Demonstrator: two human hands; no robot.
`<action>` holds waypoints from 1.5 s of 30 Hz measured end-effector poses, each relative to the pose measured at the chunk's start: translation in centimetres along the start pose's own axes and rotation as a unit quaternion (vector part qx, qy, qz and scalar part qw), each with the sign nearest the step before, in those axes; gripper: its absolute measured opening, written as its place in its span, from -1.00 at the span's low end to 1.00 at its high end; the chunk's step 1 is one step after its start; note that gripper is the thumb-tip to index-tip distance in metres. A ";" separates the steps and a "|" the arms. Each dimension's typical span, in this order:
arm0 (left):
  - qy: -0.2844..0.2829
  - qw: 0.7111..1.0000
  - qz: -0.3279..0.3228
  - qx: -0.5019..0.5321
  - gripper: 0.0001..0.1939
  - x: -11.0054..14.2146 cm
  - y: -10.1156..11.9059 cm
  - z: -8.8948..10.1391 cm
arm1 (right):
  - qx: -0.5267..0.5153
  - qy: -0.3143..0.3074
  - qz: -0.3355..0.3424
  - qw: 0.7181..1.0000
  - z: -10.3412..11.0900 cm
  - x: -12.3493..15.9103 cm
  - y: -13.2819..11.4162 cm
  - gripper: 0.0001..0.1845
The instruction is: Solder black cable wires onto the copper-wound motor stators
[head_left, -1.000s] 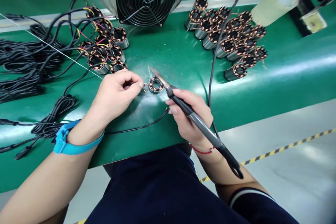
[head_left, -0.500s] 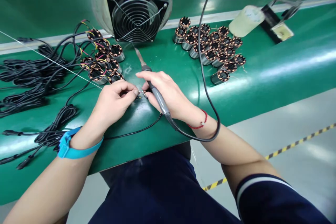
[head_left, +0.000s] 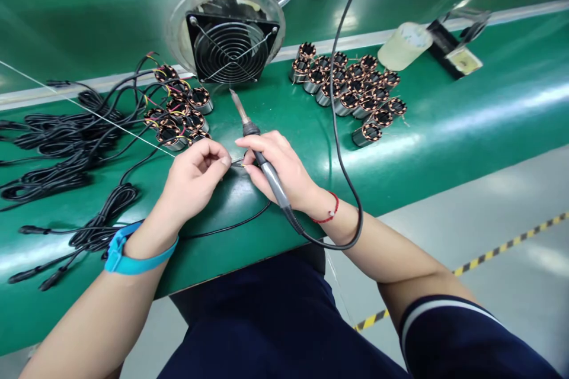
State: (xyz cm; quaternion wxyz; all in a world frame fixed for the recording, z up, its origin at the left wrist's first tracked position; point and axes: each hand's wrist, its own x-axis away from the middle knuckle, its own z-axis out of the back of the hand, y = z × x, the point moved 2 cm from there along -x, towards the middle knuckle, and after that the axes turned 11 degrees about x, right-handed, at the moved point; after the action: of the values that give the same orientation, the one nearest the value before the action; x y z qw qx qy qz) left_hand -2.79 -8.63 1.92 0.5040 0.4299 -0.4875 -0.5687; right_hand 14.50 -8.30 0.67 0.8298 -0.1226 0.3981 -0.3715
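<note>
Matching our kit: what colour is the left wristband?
The wristband is bright blue, in the head view.

Factory workshop, electronics assembly by the look of it. A long green belt-topped workbench (head_left: 444,148) is running across the room, and a ducted extractor fan (head_left: 230,47) is drawing air at its far edge. Batches of copper-wound motor stators (head_left: 351,86) are standing on the bench, coils of black cable (head_left: 66,142) are lying beside them, and a corded soldering iron (head_left: 271,180) is in use. A blue wrist strap (head_left: 133,263) is circling one wrist. Yellow-and-black hazard tape (head_left: 502,249) is marking the grey floor (head_left: 489,320).
</note>
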 end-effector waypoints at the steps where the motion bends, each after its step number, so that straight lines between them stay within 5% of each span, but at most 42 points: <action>1: -0.008 1.000 -0.006 -0.007 -0.93 0.1 0.0 0.0 | -0.014 0.002 -0.009 1.000 0.0 0.0 0.1 -0.60; 12: -0.070 0.981 -0.101 -0.153 -0.88 0.5 0.6 0.0 | -0.145 -0.030 -0.087 0.985 0.0 -0.1 0.3 -0.58; 23: 0.015 0.975 -0.121 -0.185 -0.90 0.3 0.5 0.4 | -0.005 -0.037 -0.025 0.999 0.0 0.3 0.2 -0.48; 29: 0.005 0.974 -0.111 -0.196 -0.89 0.4 0.6 -0.2 | 0.000 -0.024 -0.068 0.997 1.2 0.1 1.0 -0.45; 32: -0.001 0.975 -0.106 -0.197 -0.89 0.4 0.8 -0.3 | -0.028 -0.084 -0.096 0.991 1.7 0.3 2.0 -0.32; 35: -0.008 0.975 -0.102 -0.197 -0.89 0.6 1.0 -0.5 | -0.062 -0.148 -0.077 0.984 1.1 0.6 2.3 -0.33; 45: -0.022 0.975 -0.096 -0.197 -0.90 1.4 1.0 -1.5 | 0.013 -0.131 -0.021 0.991 -0.9 0.6 0.8 -0.39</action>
State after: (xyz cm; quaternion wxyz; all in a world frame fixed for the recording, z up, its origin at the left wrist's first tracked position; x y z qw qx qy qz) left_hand -1.28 -10.18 2.71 0.5107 0.3542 -0.3331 -0.7090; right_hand 14.52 -8.11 -0.67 0.8683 -0.1674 0.2786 -0.3746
